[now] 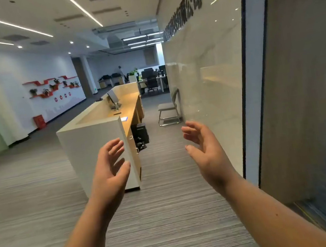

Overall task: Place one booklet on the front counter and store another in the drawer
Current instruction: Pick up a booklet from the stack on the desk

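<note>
A white-fronted reception counter [90, 154] stands ahead of me, with a raised pale top and a lower wooden desk surface [129, 109] behind it. A small pale booklet with a blue edge [124, 119] lies on the desk near its close end. Wooden drawer fronts [133, 147] show under the desk. My left hand [110, 172] and my right hand [204, 151] are raised in front of me, palms facing each other, fingers spread, holding nothing. Both are well short of the counter.
A monitor [113, 98] stands on the desk. A grey chair [168, 109] sits against the glossy wall on the right. A dark computer case [142, 132] rests under the desk. Grey carpet runs between counter and wall. A red box [39, 122] sits by the left wall.
</note>
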A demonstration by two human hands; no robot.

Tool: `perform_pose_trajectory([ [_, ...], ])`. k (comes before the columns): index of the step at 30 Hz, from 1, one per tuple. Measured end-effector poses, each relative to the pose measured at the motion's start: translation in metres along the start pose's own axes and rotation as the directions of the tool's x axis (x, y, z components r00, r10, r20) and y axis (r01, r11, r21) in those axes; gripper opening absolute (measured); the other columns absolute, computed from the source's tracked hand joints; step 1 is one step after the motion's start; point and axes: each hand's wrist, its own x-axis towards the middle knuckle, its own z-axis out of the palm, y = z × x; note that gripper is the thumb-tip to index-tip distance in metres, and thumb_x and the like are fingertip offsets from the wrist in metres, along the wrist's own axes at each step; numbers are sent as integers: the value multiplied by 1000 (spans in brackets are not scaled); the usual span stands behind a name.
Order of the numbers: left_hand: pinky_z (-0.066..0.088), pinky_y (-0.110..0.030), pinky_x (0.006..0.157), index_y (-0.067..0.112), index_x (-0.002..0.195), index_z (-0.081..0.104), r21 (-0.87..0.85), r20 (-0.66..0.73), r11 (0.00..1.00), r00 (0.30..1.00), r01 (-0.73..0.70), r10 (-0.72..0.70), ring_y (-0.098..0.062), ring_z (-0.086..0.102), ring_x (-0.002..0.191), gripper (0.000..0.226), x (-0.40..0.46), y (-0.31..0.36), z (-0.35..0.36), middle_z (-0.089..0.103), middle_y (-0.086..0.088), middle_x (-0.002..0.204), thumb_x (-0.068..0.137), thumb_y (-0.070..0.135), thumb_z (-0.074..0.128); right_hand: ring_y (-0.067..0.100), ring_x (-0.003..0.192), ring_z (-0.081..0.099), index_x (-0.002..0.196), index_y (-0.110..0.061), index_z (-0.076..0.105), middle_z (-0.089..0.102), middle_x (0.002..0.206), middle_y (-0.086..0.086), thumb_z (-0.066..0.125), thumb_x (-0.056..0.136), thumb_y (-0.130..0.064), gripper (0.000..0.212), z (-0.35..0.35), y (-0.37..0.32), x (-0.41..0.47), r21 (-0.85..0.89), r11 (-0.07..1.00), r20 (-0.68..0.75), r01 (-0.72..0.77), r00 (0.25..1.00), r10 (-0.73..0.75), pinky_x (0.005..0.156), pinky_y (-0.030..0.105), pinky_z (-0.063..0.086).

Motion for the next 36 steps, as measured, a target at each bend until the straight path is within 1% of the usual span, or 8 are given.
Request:
perform_pose_trajectory([
  [8,41,-15,99,38,124,45,5,14,1000,1000,20,-20,15,52,118,53,133,-95,15,53,22,127,93,-4,53,9,126,52,122,-44,48,55,132,-7,49,94,2,53,10,93,132,49,999,-51,-21,998,23,101,28,44],
  [12,42,-15,101,30,130,42,18,2,1000,1000,24,-24,6,52,123,53,217,-148,33,53,19,127,93,-5,53,13,126,53,117,-48,50,57,130,-5,50,92,4,58,16,155,216,66,998,-62,-16,998,20,103,32,44],
  [15,41,-27,107,28,133,42,39,-7,999,1000,12,-11,-9,50,131,52,286,-184,49,53,4,137,93,-5,52,14,126,54,118,-47,49,57,130,-6,50,92,5,58,14,198,287,59,998,-54,-11,998,14,106,35,44],
  [17,42,-25,105,26,135,42,48,-13,999,1000,20,-19,-12,48,133,53,333,-206,60,51,-1,142,94,-5,52,16,126,53,119,-46,48,56,129,-6,49,92,7,60,11,223,337,52,999,-52,-9,999,12,107,35,43],
  [19,43,-21,103,24,139,42,62,-16,998,1000,17,-16,-12,48,133,54,381,-228,70,50,-1,143,93,-4,52,15,127,53,120,-46,47,56,129,-6,49,92,7,61,9,245,387,35,999,-39,3,999,-2,104,31,44],
  [25,41,-35,111,31,139,42,65,-41,996,997,61,-58,-11,49,133,57,503,-300,84,52,4,142,94,-2,52,10,126,53,119,-49,47,57,129,-9,49,93,6,61,15,311,515,5,1000,-20,2,1000,-2,95,20,45],
  [33,40,-21,104,30,138,42,42,-99,994,991,98,-93,-8,49,132,56,670,-436,89,51,6,140,94,-2,52,13,125,54,131,-31,47,57,130,-5,50,92,8,55,52,439,684,-50,998,5,-23,1000,23,107,32,44],
  [36,40,-26,107,29,137,43,46,-106,993,989,108,-103,-10,49,132,55,739,-483,85,52,4,141,94,-3,52,14,125,55,132,-28,47,58,130,-3,50,91,9,55,71,480,753,-58,998,19,-33,999,35,110,38,42],
])
